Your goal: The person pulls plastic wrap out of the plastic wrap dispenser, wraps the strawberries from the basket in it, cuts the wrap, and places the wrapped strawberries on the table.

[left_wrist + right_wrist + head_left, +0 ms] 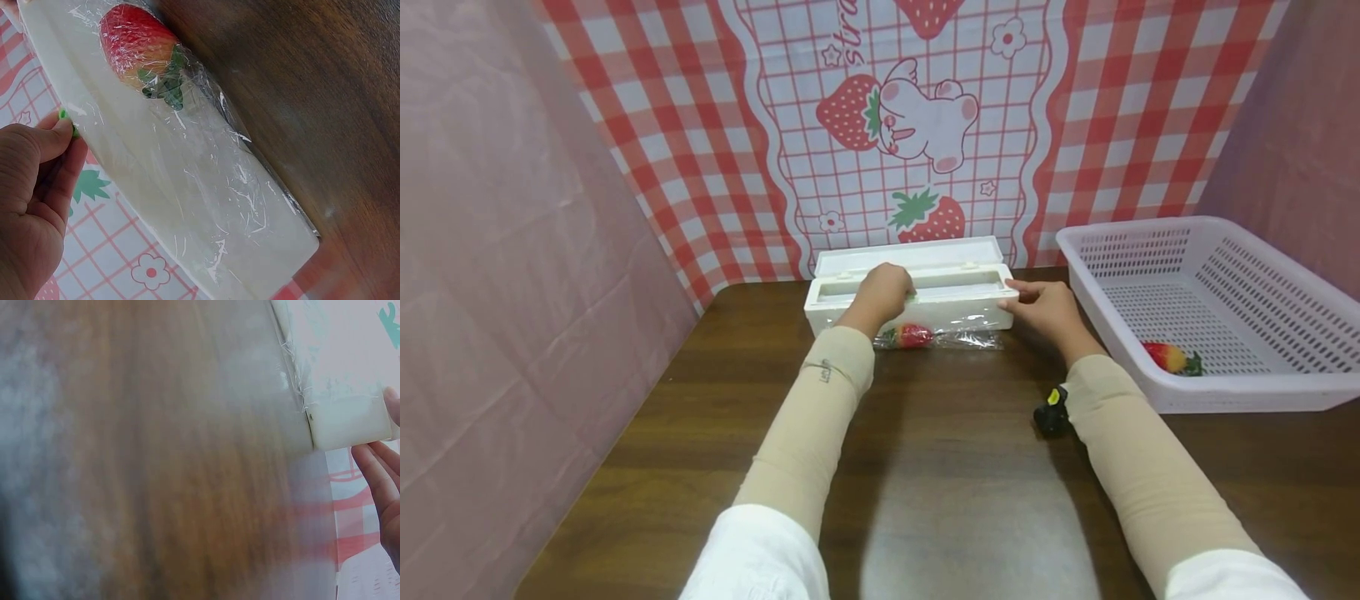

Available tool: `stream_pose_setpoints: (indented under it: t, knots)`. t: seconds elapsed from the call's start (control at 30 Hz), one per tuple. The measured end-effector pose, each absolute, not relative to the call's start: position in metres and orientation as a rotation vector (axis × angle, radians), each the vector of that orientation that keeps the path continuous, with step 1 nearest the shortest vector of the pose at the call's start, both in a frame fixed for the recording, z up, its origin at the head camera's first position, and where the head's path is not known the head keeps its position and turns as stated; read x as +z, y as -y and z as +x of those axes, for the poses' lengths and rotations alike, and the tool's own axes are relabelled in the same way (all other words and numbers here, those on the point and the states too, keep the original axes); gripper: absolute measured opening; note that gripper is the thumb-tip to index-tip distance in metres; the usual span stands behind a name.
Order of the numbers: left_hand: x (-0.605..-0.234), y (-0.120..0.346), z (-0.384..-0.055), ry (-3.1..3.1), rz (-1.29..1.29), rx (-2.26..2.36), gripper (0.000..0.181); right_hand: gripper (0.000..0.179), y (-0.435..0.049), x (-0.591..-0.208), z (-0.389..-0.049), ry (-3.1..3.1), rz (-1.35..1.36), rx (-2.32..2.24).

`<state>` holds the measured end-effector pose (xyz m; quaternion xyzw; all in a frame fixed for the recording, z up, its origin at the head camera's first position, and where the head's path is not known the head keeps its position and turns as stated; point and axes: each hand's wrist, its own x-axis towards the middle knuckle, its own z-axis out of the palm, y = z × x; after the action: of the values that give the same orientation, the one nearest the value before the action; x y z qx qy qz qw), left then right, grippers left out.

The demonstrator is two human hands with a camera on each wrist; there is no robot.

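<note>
A white cling film dispenser stands at the back of the table, its lid raised behind it. At the dispenser's upper edge, my left hand pinches a small green slide cutter between thumb and fingers. The right hand grips the dispenser's right end, thumb and fingers on different sides of the corner. Clear cling film hangs over the front wall. A red and yellow strawberry with green leaves lies in that film, along the base of the front.
To the right stands a white perforated basket with another red and yellow strawberry in it. Behind the brown wooden table hangs a red checked strawberry cloth. A pink cloth borders the left side.
</note>
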<state>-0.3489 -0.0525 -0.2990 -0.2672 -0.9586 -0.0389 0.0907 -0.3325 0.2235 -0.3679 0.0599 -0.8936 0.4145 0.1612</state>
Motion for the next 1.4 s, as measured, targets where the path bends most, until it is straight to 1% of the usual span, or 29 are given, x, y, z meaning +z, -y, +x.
stream_pose_setpoints:
  t: [0.17, 0.73, 0.97, 1.07, 1.27, 1.4]
  knots:
    - [-0.299, 0.053, -0.349, 2.847, -0.792, -0.117, 0.021, 0.048, -0.223, -0.368, -0.332, 2.547, 0.176, 1.193]
    - [-0.3, 0.058, -0.35, 2.85, -0.775, -0.13, 0.02, 0.051, -0.223, -0.366, -0.33, 2.575, 0.16, 1.213]
    - [-0.3, 0.06, -0.35, 2.847, -0.774, -0.129, 0.017, 0.05, -0.223, -0.367, -0.331, 2.565, 0.167, 1.204]
    - [-0.301, 0.062, -0.351, 2.849, -0.772, -0.123, 0.019, 0.05, -0.223, -0.367, -0.33, 2.565, 0.165, 1.203]
    - [-0.3, 0.065, -0.35, 2.846, -0.779, -0.128, 0.029, 0.05, -0.223, -0.367, -0.331, 2.565, 0.151, 1.219]
    - [-0.3, 0.068, -0.35, 2.831, -0.786, -0.105, 0.027, 0.052, -0.224, -0.368, -0.331, 2.578, 0.142, 1.234]
